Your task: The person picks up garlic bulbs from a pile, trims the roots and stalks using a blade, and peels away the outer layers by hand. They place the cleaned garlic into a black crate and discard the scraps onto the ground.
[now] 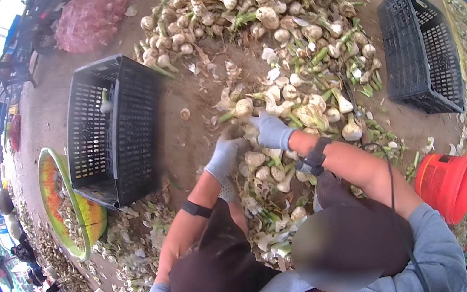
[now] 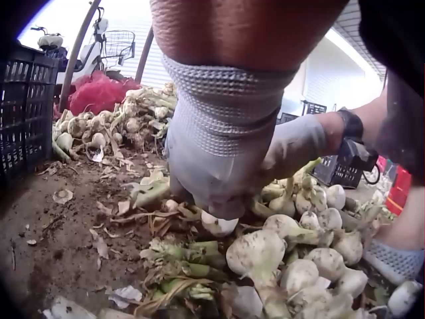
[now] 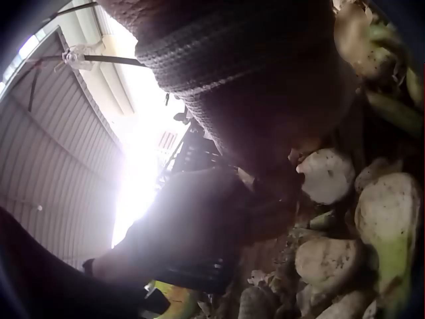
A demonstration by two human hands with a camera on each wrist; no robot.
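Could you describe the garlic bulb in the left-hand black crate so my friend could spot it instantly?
From the big garlic heap at the top of the head view, look lower left to the black crate beside the yellow-green basket. Inside the crate is a pale bulb with a greenish stalk. Unlike the crowded heap, it appears alone.

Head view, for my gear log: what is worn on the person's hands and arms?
The left hand and right hand wear pale grey gloves. Each wrist has a black strap; the right one carries a boxy dark device, with a dark cable near that arm. The sleeves are blue-grey.
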